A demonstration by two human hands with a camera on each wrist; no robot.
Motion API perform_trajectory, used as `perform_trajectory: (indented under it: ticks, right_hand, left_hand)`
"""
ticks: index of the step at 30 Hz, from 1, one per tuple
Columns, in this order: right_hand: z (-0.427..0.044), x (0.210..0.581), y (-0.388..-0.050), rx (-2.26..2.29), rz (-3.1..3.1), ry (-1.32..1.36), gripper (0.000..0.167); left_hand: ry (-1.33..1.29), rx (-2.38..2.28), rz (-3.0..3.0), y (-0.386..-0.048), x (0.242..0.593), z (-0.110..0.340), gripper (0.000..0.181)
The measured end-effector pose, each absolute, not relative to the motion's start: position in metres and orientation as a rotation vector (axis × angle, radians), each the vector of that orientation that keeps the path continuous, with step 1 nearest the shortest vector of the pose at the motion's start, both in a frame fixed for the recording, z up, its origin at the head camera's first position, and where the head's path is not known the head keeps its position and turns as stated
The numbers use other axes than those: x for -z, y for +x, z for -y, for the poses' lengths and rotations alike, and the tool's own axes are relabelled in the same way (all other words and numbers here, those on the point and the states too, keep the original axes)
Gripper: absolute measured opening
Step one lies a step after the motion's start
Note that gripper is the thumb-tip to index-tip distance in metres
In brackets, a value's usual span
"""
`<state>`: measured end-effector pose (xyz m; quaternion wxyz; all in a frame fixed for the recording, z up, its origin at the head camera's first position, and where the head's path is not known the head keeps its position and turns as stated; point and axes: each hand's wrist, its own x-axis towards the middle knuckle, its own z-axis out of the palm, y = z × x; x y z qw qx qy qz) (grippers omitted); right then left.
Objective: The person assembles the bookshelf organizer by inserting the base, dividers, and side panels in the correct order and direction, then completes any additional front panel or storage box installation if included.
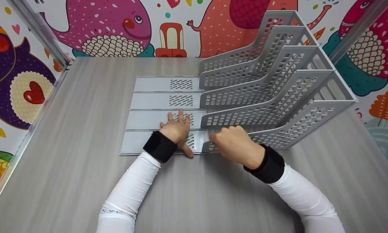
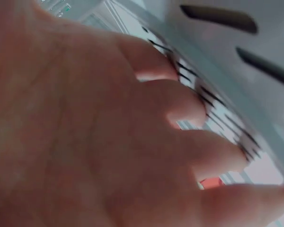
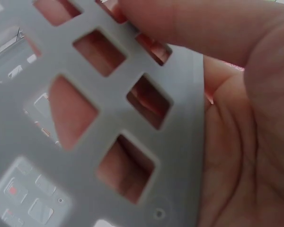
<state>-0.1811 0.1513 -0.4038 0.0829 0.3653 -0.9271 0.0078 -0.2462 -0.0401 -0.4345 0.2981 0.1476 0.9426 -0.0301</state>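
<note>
Lying across the flat base strips (image 1: 145, 119) of a gray file rack (image 1: 242, 94), the left hand (image 1: 176, 131) has its fingers spread apart—fingertips over the slotted part of the second strip from the near side, thumb reaching to the near edge of the closest one. The left wrist view is dim and very close, so it is hard to say whether the palm itself touches the plastic.

The right hand (image 1: 232, 144) pinches the low front end of the nearest divider (image 1: 300, 131), with the thumb on one face and the fingers behind; through the square holes, the right wrist view shows skin on the far side.

The rack stands on the right half of a gray wood-grain table (image 1: 68, 145). Its five perforated dividers run side by side, low toward the left and rising in a curve to tall backs at the right, while the four strips extend left from their low ends.

Black bands (image 1: 160, 146) circle both wrists, above white sleeves (image 1: 129, 191). Behind the table, a printed wall panel (image 1: 106, 19) shows a pink whale, a red car and an orange elephant—bright cartoon figures beside a metal post (image 1: 42, 32) at the left.
</note>
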Motion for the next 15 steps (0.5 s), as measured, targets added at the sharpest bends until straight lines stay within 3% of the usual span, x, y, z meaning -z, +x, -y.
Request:
perform_trajectory:
  ticks: [15]
  right_hand:
    - [-0.1512,0.4042,-0.1816,-0.013,2.741,1.075,0.017]
  left_hand:
    - [0.404,0.059,-2.54,-0.2475,0.4363,0.0376,0.147]
